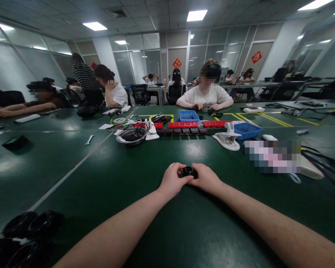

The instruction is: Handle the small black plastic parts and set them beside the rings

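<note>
A small black round part (188, 172) sits between my two hands just above the dark green table (145, 223). My left hand (171, 182) grips its left side with curled fingers. My right hand (205, 178) grips its right side. Both forearms stretch straight out from the bottom of the view. What the part is in detail is too small to tell.
Several black rings (28, 232) lie at the near left. Ahead stand a metal bowl (131, 136), a row of red and black blocks (184, 127), two blue bins (247, 130) and a white clamp stand (228, 139). Black cables (324, 163) lie right. People sit at the far side.
</note>
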The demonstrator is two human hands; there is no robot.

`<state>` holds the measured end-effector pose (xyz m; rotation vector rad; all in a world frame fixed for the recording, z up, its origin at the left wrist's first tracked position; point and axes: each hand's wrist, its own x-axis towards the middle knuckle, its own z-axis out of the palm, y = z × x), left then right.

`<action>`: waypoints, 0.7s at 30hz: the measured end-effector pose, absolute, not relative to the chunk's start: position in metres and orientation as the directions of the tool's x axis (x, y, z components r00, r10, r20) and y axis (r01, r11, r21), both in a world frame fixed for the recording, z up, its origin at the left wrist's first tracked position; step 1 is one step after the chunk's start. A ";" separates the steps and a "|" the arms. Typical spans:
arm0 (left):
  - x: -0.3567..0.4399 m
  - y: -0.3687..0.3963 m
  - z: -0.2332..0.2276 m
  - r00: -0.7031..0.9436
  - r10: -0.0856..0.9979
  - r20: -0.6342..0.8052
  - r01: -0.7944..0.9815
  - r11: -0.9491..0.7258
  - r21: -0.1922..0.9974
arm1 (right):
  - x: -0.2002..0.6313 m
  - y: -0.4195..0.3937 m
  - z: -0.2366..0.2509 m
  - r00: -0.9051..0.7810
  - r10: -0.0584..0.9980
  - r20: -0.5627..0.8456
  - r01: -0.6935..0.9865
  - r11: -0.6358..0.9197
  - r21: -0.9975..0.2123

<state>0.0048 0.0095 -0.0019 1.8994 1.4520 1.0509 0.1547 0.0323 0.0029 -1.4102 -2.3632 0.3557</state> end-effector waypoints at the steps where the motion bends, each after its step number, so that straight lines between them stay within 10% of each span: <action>1: 0.004 0.010 -0.001 0.144 0.953 0.266 0.543 -0.301 0.784 | 0.155 0.031 0.004 -0.453 0.870 0.195 0.780 0.493 -0.387; 11: 0.000 0.007 0.006 0.288 0.928 0.236 0.504 -0.356 0.787 | 0.177 0.045 0.015 -0.756 0.651 0.067 0.449 0.590 -0.672; 21: 0.000 0.008 0.005 0.294 0.930 0.220 0.506 -0.346 0.790 | 0.178 0.047 0.016 -0.779 0.625 0.052 0.417 0.578 -0.701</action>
